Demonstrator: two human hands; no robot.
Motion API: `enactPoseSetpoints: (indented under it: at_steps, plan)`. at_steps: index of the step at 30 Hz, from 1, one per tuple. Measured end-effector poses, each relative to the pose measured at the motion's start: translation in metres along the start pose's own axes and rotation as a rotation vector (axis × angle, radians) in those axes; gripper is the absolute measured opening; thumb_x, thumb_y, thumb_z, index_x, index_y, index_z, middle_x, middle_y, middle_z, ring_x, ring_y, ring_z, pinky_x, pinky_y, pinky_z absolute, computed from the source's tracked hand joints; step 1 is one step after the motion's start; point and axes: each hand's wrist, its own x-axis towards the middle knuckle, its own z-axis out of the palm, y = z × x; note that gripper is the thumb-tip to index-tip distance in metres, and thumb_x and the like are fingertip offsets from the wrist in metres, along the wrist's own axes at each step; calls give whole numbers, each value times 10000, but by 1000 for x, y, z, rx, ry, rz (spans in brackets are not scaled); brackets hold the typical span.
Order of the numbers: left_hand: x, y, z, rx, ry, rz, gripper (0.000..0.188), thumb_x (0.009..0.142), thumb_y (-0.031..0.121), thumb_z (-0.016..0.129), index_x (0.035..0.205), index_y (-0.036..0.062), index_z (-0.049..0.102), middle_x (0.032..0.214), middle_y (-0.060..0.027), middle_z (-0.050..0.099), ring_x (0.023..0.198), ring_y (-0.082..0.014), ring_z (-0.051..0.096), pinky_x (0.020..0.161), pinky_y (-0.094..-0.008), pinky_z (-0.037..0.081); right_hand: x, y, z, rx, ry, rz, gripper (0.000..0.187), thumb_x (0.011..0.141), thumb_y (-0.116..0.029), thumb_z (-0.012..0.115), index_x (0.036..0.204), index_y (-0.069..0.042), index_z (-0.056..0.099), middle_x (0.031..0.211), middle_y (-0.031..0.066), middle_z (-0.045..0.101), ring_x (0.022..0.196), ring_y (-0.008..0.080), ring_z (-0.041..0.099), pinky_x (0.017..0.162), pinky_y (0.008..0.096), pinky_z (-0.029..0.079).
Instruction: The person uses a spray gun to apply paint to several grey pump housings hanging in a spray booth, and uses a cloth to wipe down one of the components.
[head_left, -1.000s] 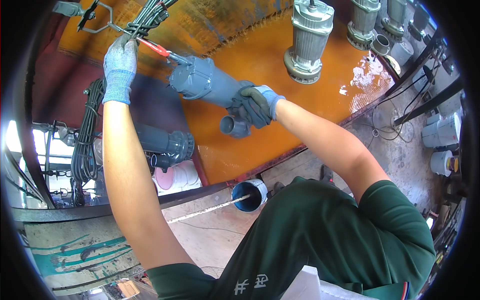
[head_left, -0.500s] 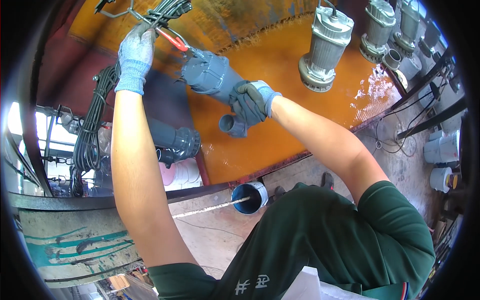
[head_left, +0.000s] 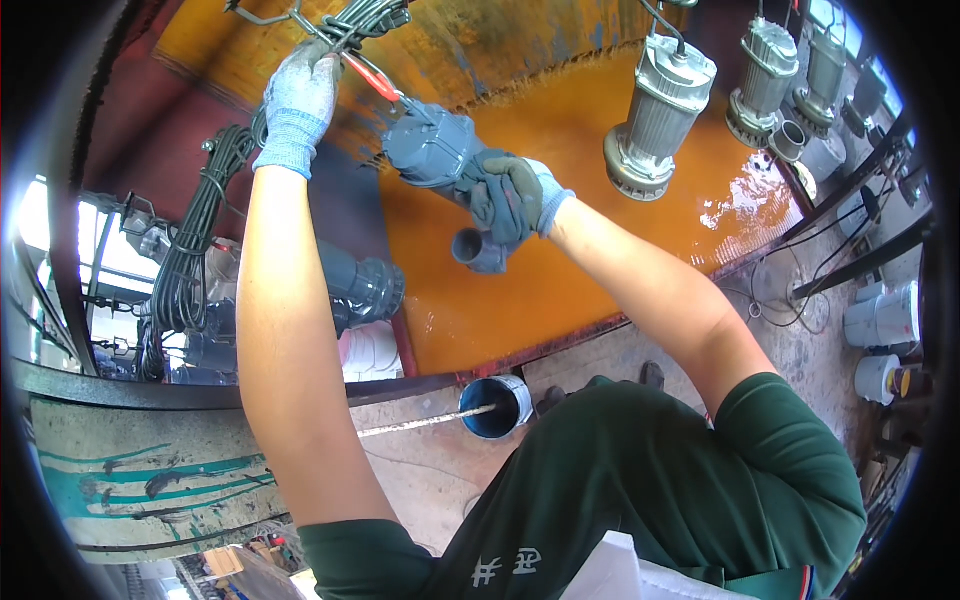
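A grey-blue submersible pump hangs over a tank of orange-brown water. My right hand, in a dark grey glove with a pale blue cuff, grips the pump's body just above its outlet pipe. My left hand, in a light grey glove, is raised and holds a bundle of black cable together with the pump's red handle at a metal hook.
Several silver pumps hang over the tank at the upper right. Another grey pump and a coil of black cable sit at the left. A blue bucket stands on the concrete floor below the tank's rim.
The pump and both my hands have shifted right and upward in view. My left hand has risen closer to the hook, taking the red handle and cable with it.
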Motion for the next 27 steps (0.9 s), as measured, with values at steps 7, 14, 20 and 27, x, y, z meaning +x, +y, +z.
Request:
enactPoseSetpoints:
  at_steps: [7, 14, 20, 27]
  plan:
    - [0, -8, 3, -101, 12, -81, 343, 976, 315, 561, 1131, 50, 714, 1132, -198, 700, 1084, -412, 636, 957, -485, 493, -35, -40, 9, 45, -691, -367, 340, 1097, -227, 450, 1338, -12, 557, 1140, 114, 644, 836, 106, 666, 707, 206, 555]
    - [2, -1, 3, -79, -1, -96, 314, 967, 280, 556, 1144, 73, 713, 1131, -188, 710, 1064, -400, 654, 923, -467, 506, -59, -52, -54, -163, -118, -281, 274, 1009, -273, 563, 1148, -39, 596, 972, 110, 646, 717, 196, 620, 642, 363, 553]
    - [4, -5, -3, -122, -22, 3, 272, 960, 236, 557, 1071, 41, 709, 1061, -210, 699, 1013, -409, 644, 892, -447, 506, -29, -16, -97, -174, 51, -18, 273, 974, -199, 574, 1135, 20, 598, 909, 248, 688, 671, 279, 649, 583, 384, 579]
    - [-1, 0, -11, -77, -50, 65, 248, 947, 198, 569, 1050, 11, 696, 1015, -200, 668, 937, -375, 631, 850, -411, 504, -11, -13, -68, -376, -12, 25, 329, 1000, -270, 576, 1181, -1, 631, 1142, 286, 689, 815, 279, 692, 656, 398, 580]
